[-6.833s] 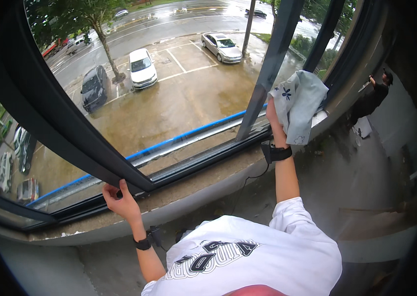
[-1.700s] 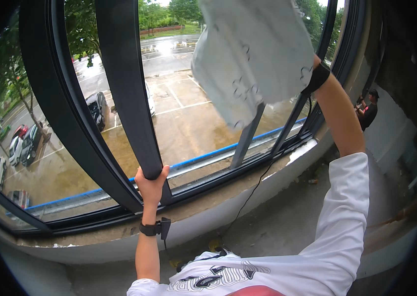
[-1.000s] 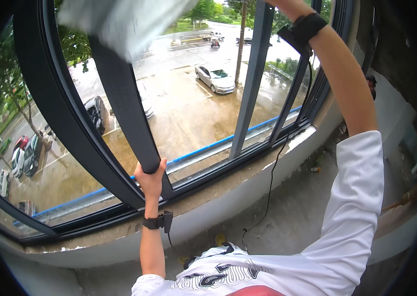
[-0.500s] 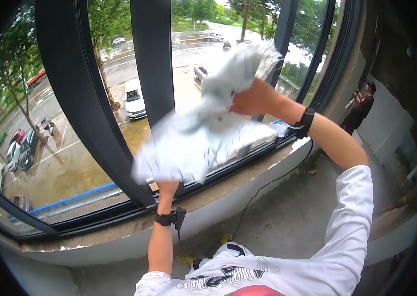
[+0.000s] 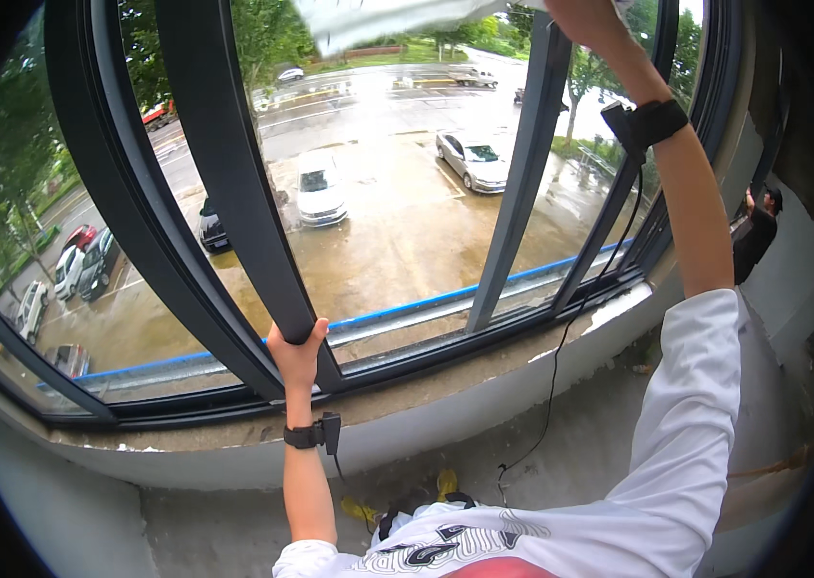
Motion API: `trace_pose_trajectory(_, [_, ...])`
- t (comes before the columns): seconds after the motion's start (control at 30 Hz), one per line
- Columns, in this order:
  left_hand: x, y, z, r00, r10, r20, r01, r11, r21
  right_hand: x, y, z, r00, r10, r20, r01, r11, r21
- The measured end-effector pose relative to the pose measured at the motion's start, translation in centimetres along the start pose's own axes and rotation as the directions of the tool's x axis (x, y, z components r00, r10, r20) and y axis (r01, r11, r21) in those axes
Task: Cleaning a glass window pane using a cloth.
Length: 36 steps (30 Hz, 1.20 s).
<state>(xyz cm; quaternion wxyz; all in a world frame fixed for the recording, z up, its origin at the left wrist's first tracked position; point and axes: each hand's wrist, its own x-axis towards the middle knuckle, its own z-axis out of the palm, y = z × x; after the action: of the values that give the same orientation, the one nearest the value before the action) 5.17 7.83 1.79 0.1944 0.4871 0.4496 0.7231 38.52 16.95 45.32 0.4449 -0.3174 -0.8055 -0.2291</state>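
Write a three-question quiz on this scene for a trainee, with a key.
1. True or false: the left hand is above the right hand in the picture.
2. Multiple choice: what does the right hand hold?
A) a brush
B) a bottle
C) a pale cloth
3. Fill in: the shoes near the bottom of the picture are ____ in colour.

Key:
1. False; the left hand is lower, on a dark window bar.
2. C.
3. Yellow.
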Motion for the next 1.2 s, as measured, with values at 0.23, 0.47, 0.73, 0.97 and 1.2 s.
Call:
trace_pose_trajectory(0.23, [0.3, 0.6, 1.3, 1.0, -0.006, -0.025, 0.004, 0.994, -0.106, -1.6, 9.0, 0.8, 0.899, -0.269, -0.347, 0.098, 0.893, -0.439])
trace_pose_trajectory(0.47, [0.0, 0.5, 0.9, 0.999, -0.023, -0.025, 0.019, 0.988, -0.156, -16.4, 10.9, 7.7, 0.917, -0.392, 0.068, 0.355, 0.728, -0.587])
trace_pose_trajectory(0.73, [0.4, 0.5, 4.3, 1.0, -0.019, 0.015, 0.022, 0.977, -0.214, -38.1, 12.2, 15.8, 0.7, 0.421, 0.577, -0.714, 0.395, 0.578])
trace_pose_trajectory(0.97, [0.2, -0.1, 0.5, 0.996, 0.054, -0.068, -0.053, 0.998, 0.017, -19.5, -4.4, 11.6, 0.737, -0.02, 0.676, 0.136, 0.984, -0.119])
trace_pose_trajectory(1.2, [-0.1, 0.1, 0.9, 0.997, 0.01, -0.07, -0.016, 0.996, -0.088, -3.4, 3.1, 5.0, 0.954, -0.298, 0.012, 0.211, 0.647, -0.732])
